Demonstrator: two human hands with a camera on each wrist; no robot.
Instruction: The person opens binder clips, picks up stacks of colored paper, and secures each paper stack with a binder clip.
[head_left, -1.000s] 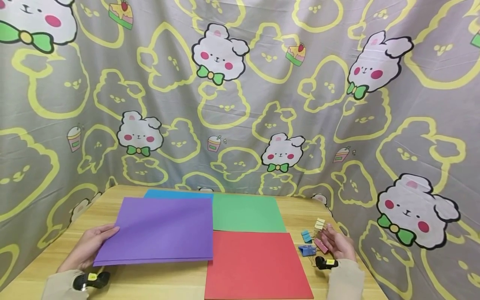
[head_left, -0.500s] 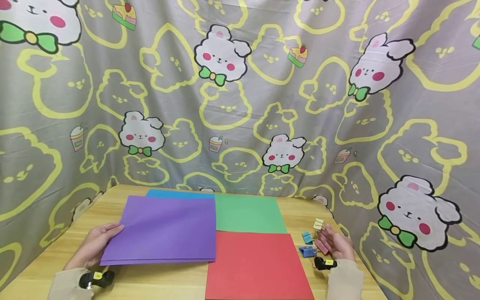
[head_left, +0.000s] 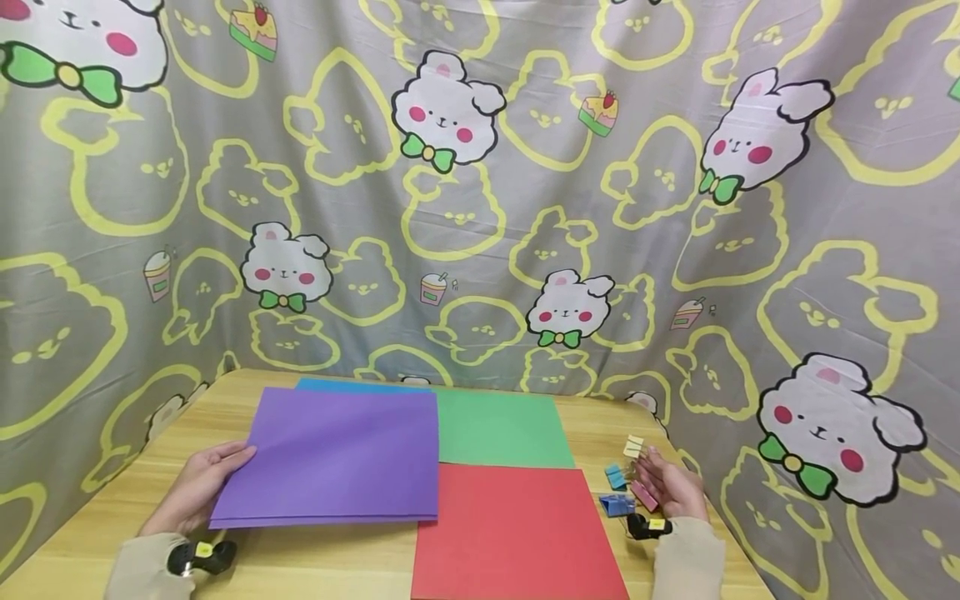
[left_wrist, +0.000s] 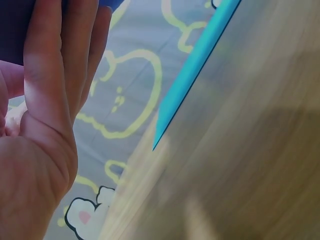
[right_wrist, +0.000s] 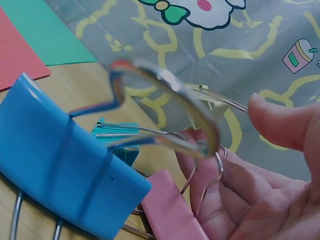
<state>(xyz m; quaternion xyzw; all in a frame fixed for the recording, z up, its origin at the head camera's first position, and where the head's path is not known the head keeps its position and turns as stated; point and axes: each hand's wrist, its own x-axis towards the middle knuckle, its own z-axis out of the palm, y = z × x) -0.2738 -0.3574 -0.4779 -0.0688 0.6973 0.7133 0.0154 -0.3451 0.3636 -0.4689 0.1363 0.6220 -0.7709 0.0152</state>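
Note:
My left hand point(head_left: 198, 479) holds a stack of purple sheets point(head_left: 345, 458) by its left edge, thumb on top. The sheets hang raised over the table at left, with two layers showing along the front edge. At the right, my right hand point(head_left: 671, 483) pinches a yellow binder clip point(head_left: 633, 447) by its wire handles between thumb and fingers, as the right wrist view shows. Close by its fingers lie a pink binder clip point(right_wrist: 172, 210), a light-blue binder clip point(head_left: 616, 477) and a darker blue binder clip point(right_wrist: 65, 160).
A red sheet point(head_left: 517, 533) lies at front centre and a green sheet point(head_left: 502, 427) behind it. The blue sheet point(head_left: 360, 385) at the back left is mostly covered by the purple stack. A patterned curtain point(head_left: 480, 208) encloses the wooden table point(head_left: 300, 567).
My left hand has brought the purple sheets to the right, slightly over the red and green ones. My right hand has shifted a little left with the yellow binder clip.

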